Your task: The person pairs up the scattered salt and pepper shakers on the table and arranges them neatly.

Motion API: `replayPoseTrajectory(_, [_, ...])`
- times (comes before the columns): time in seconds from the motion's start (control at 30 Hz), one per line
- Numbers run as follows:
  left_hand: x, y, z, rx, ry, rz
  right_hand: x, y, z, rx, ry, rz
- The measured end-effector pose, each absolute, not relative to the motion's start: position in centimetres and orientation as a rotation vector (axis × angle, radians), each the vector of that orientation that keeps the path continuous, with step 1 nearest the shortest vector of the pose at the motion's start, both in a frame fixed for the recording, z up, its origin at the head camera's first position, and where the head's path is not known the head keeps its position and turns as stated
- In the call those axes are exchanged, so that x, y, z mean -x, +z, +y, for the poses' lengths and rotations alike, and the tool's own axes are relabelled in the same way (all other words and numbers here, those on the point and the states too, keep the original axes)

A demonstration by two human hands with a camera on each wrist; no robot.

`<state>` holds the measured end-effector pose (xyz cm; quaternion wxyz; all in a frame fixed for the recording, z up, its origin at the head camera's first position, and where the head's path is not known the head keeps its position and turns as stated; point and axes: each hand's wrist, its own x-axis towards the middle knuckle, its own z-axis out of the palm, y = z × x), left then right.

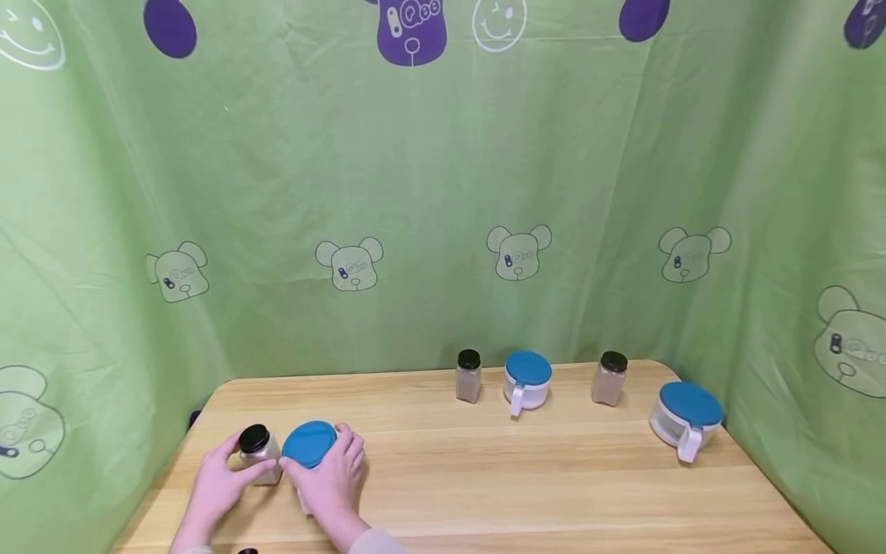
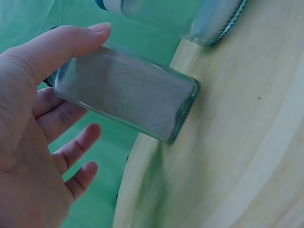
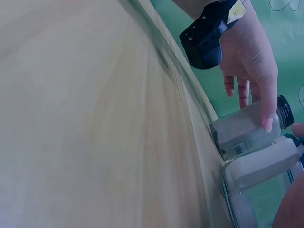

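At the left of the table in the head view, my left hand [image 1: 216, 486] grips a square glass spice jar [image 1: 254, 438] with a black lid, thumb on one side and fingers on the other. The left wrist view shows greyish powder filling this jar [image 2: 123, 92], its base close over the wood. Just right of it stands a round glass seasoning pot [image 1: 308, 444] with a blue lid. My right hand [image 1: 334, 471] holds that pot from above, its thumb and fingers spread across the lid's edges. The pot's white handle [image 3: 263, 162] shows in the right wrist view.
Toward the back of the wooden table [image 1: 484, 477] stand a black-lidded jar [image 1: 468, 377], a blue-lidded pot [image 1: 527, 377] and another black-lidded jar [image 1: 610, 378]. A second blue-lidded pot [image 1: 688, 415] is near the right edge. A black lid [image 1: 248, 551] peeks in at the bottom. Green curtains [image 1: 429, 169] surround the table.
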<state>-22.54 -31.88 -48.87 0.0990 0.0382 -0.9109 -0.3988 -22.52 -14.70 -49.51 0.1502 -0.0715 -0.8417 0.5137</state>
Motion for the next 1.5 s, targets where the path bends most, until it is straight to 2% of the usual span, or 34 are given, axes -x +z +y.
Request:
replayPoseTrajectory(0.77, [21.1,-44.8,-31.6,0.026,-1.072,-2.652,23.4,-48.6,-10.4,0.061,1.759,-2.294])
replayPoseTrajectory(1.07, [20.5,-43.2,-30.5,0.031,-0.893,-2.668,23.6,-48.1,-7.8,0.057,1.755,-2.267])
replayPoseTrajectory(1.5, [20.2,-41.4,-27.8,0.197,-0.758,-2.529,24.0,-47.4,-3.6,-0.042,1.720,-2.225])
